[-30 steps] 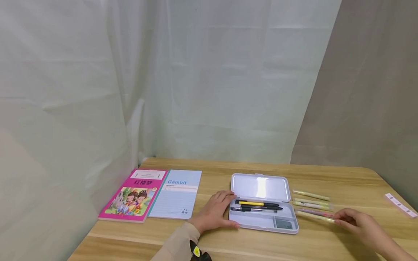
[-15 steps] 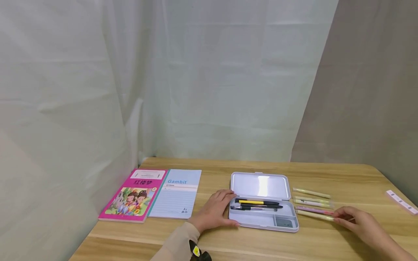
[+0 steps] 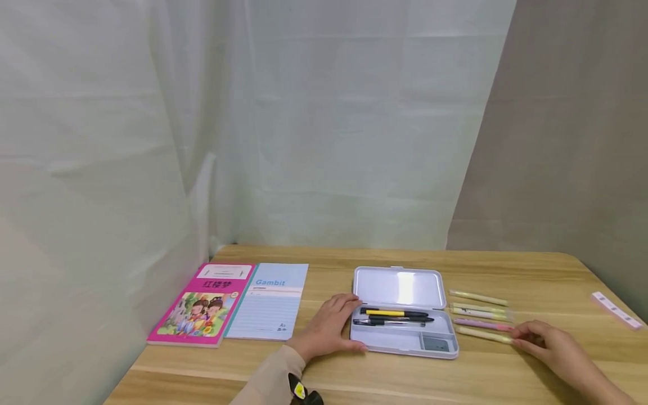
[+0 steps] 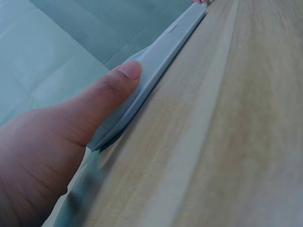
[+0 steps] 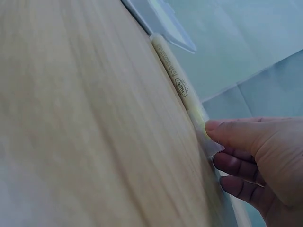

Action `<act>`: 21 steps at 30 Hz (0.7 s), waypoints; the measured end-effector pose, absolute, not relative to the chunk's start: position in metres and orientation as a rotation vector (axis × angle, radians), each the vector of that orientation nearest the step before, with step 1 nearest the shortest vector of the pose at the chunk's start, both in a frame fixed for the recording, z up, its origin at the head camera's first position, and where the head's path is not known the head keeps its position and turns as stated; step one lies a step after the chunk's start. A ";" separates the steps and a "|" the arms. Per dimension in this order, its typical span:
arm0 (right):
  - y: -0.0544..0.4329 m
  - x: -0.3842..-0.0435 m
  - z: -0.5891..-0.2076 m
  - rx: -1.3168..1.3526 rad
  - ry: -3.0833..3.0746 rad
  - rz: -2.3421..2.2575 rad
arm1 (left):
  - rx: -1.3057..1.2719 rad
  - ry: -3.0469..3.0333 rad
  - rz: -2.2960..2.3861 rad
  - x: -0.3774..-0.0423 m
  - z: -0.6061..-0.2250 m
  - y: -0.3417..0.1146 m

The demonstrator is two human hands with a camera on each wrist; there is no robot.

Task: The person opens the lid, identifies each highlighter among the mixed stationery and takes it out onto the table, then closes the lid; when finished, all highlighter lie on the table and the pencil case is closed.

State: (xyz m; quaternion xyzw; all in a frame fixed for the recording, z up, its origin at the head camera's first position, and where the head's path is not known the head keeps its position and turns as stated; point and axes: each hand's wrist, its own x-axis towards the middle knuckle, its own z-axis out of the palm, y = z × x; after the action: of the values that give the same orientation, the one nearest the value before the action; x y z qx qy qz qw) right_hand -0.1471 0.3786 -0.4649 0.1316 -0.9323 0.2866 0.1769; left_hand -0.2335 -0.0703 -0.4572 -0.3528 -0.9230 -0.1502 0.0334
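A white pencil case (image 3: 387, 343) lies on the table with its lid raised. My left hand (image 3: 329, 329) holds its left end, the thumb against the front wall, as the left wrist view also shows. In the case are a yellow-and-black pen (image 3: 395, 313), other black pens and a grey block (image 3: 436, 343). My right hand (image 3: 549, 343) pinches the right end of a cream pen (image 3: 483, 335) that lies right of the case. In the right wrist view, print shows on the pen's barrel (image 5: 173, 71). A pink pen (image 3: 483, 324) lies just behind it.
Behind the pink pen lie more pale pens (image 3: 478, 311) and a cream pen (image 3: 478, 297). A pink book (image 3: 199, 304) and a blue notebook (image 3: 268, 301) lie at the left. A white-and-pink strip (image 3: 616, 310) is at the far right. Curtains (image 3: 354, 140) hang behind the table.
The cream pen in my right hand has come slightly away from the pink pen, so a gap shows between them. My left hand stays on the case. The head view has shifted slightly.
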 end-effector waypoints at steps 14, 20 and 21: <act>0.377 -0.145 -0.462 0.377 -2.622 0.853 | -1.101 -2.822 -0.443 -0.235 -0.455 -0.069; 0.377 -0.145 -0.461 0.358 -2.634 0.852 | -1.097 -2.831 -0.450 -0.235 -0.456 -0.070; 0.376 -0.145 -0.461 0.354 -2.639 0.853 | -1.099 -2.828 -0.452 -0.234 -0.456 -0.071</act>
State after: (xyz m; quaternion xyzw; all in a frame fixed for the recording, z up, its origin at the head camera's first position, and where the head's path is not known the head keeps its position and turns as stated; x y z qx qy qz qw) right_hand -0.1447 0.3764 -0.4606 0.1246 -0.9298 0.3004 0.1722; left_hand -0.2345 -0.0709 -0.4563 -0.3581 -0.9213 -0.1471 0.0371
